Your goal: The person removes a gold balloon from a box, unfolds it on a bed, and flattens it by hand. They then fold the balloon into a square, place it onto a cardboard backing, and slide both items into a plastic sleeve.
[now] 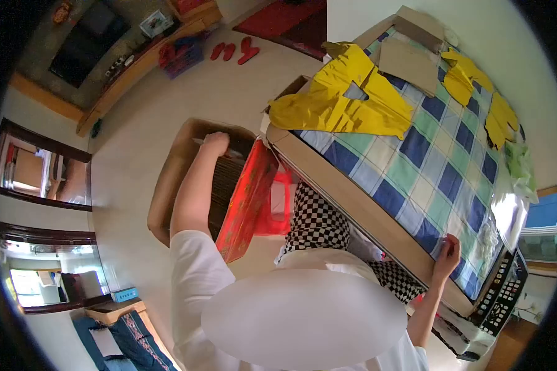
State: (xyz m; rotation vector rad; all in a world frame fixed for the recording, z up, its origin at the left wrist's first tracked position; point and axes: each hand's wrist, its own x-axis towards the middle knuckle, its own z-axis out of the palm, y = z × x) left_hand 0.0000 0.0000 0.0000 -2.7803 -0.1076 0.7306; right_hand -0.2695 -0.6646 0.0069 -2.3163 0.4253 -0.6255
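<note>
My left hand [215, 143] is closed inside the top end of an open brown cardboard box [161, 191], by a small whitish edge; what its fingers hold is hard to see. Ridged brown material [229, 191] shows inside the box. Against the box's right side leans a red patterned panel or bag [250, 201]. My right hand [450, 250] hangs over the near edge of the bed [414, 179], fingers curled together, possibly around something tiny. A yellow sheet-like garment [328, 102] with a hole in it lies across the bed's left corner, apart from both hands.
More yellow pieces [467, 77] and flattened cardboard [408, 65] lie on the checked bedspread. An accordion-like instrument [504, 290] stands at the bed's right end. Red slippers [229, 51] and a basket [182, 55] are on the floor. A red translucent bag [278, 204] sits by my legs.
</note>
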